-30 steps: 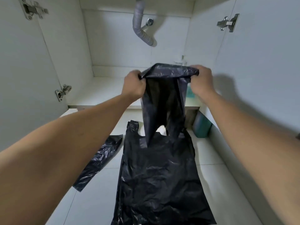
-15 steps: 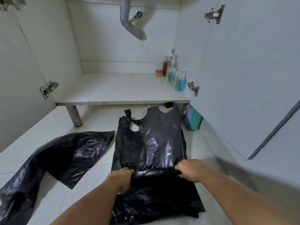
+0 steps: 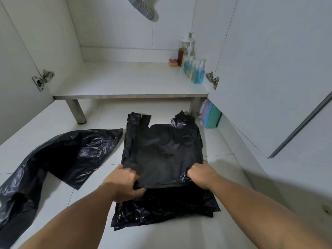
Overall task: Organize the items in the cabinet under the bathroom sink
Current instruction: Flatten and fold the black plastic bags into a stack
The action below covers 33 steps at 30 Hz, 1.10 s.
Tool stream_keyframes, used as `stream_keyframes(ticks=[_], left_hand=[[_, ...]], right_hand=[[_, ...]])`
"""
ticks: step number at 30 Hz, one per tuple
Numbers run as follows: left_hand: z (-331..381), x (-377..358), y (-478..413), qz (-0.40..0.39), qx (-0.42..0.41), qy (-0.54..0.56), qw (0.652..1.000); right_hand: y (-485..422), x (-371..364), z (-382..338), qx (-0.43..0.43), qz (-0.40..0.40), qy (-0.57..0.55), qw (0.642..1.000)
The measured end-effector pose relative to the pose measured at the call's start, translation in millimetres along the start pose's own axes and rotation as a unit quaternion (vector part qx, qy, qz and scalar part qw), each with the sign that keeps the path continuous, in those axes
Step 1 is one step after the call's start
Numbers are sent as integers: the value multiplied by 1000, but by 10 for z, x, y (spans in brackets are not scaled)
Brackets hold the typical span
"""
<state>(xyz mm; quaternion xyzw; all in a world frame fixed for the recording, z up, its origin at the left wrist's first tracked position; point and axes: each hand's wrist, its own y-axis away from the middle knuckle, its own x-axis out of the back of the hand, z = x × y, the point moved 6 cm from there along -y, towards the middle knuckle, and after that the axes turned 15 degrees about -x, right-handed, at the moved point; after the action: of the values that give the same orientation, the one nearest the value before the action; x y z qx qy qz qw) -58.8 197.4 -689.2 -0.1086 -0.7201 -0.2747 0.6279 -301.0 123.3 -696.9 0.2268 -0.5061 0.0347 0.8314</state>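
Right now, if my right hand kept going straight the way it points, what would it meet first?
Your right hand pinches the black bag stack, so it would just plough across that plastic. Past it, probably the loose black bag lying to the left, though depth is hard to judge.

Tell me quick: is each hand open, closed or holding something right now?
Left hand: closed, gripping the near edge of the top black bag.
Right hand: closed, gripping the same bag's near edge.

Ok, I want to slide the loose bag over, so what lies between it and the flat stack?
In the head view, only a wedge of bare floor tile separates the loose bag from the flat stack.
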Motion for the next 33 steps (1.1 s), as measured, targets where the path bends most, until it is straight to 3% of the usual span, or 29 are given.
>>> stream_keyframes(ticks=[4, 7, 10, 12, 13, 16, 18, 23, 27, 31, 33], left_hand=[[31, -240, 45, -107, 46, 94, 989], [-6, -227, 22, -84, 107, 151, 979], [-15, -163, -119, -45, 97, 110, 988], [27, -243, -215, -55, 56, 130, 988], [51, -301, -244, -69, 42, 157, 984], [118, -461, -279, -109, 39, 193, 974], [140, -518, -296, -117, 46, 187, 974], [117, -584, -305, -125, 59, 185, 973], [103, -596, -323, -110, 68, 179, 975], [117, -619, -380, -105, 79, 195, 972], [121, -603, -403, -97, 87, 207, 970]], right_hand=[[13, -74, -62, 5, -138, -100, 985], [-8, -37, -38, -35, -214, -156, 964], [-135, 159, 28, -90, -102, -216, 967], [-204, 254, 72, -105, 7, -224, 969], [-226, 228, 59, -100, 13, -235, 967], [-250, -69, -99, -78, -101, -230, 965], [-238, -247, -182, -72, -129, -196, 969], [-291, -403, -102, -68, -117, -196, 971], [-306, -228, -29, -68, 3, -211, 975], [-279, -364, -192, -26, -102, -189, 976], [-310, -413, -208, -30, -110, -179, 977]])
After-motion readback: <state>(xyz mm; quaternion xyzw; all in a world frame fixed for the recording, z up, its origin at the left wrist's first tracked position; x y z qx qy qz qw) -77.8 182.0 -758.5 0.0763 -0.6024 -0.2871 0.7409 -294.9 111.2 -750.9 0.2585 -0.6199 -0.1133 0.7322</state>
